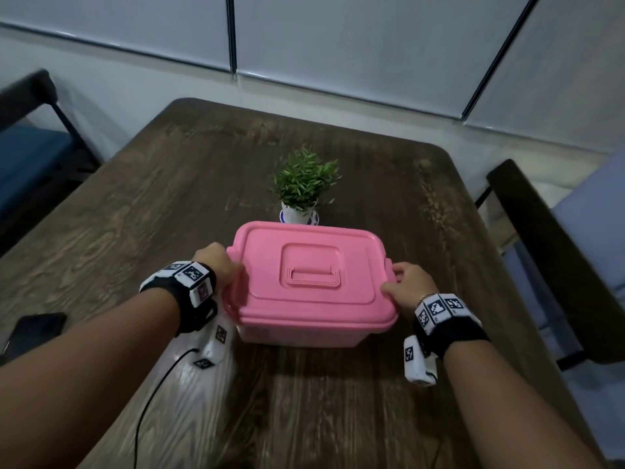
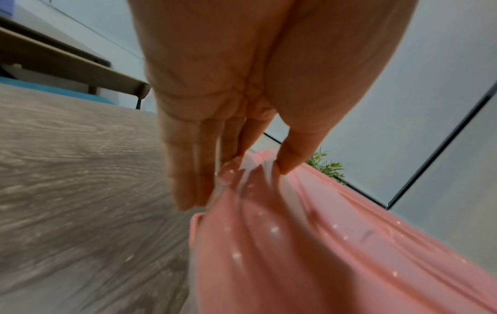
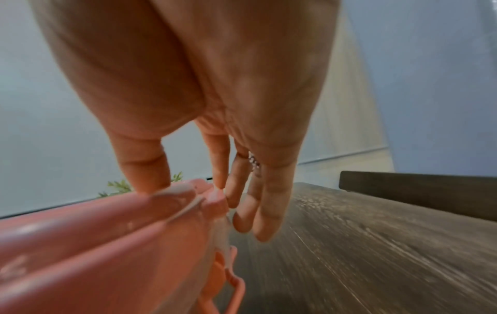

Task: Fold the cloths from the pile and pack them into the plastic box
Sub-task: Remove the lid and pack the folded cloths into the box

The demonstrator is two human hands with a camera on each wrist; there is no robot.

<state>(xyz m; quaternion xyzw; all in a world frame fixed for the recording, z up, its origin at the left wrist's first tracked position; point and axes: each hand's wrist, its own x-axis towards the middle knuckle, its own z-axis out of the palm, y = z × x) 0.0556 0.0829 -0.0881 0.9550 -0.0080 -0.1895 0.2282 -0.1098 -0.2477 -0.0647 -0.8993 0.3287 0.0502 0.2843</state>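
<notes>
A pink plastic box [image 1: 297,336] stands in the middle of the wooden table [image 1: 152,204] with its pink lid [image 1: 314,275] on top. My left hand [image 1: 220,265] holds the lid's left edge, thumb on the rim and fingers down the side [image 2: 188,170]. My right hand [image 1: 409,282] holds the right edge the same way, thumb pressed on the lid [image 3: 107,233] and fingers [image 3: 258,208] beside it. A pink side latch [image 3: 231,293] hangs loose below the right rim. No cloths are in view; the box's inside is hidden.
A small potted plant [image 1: 304,184] stands right behind the box. A dark phone [image 1: 37,328] lies near the table's left edge. Chairs flank the table at the left [image 1: 30,147] and right [image 1: 558,265]. A cable [image 1: 159,384] trails from my left wrist.
</notes>
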